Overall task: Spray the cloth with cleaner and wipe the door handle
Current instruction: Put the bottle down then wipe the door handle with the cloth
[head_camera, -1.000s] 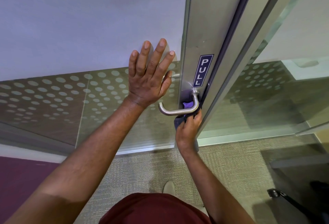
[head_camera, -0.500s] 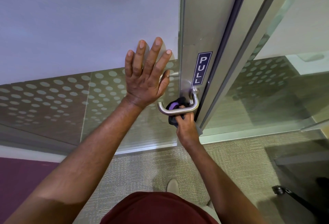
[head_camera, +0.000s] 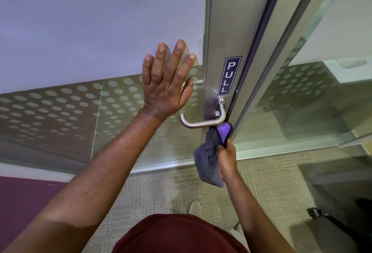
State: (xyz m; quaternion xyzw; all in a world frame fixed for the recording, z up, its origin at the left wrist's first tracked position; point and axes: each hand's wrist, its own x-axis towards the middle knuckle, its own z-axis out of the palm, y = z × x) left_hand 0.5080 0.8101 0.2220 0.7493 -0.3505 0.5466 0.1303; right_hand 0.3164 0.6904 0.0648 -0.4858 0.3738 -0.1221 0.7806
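Fingers of the left hand spread wide and straight, flat against the frosted glass panel just left of the metal door stile; thumb angled toward the stile. Nothing held.

Right hand below the door handle, fingers curled round a bunched cloth. Cloth is grey-blue with a purple face; its purple tip sits up against the underside of the lever near the bend at the door edge. Whether it truly touches the metal, cannot tell. Rest of the cloth hangs down to the left of the fist.

Handle: brushed steel lever, horizontal, free end pointing left. Blue PULL sign on the stile just above it.

Dotted film on the lower glass. Grey carpet underfoot, one shoe toe visible.
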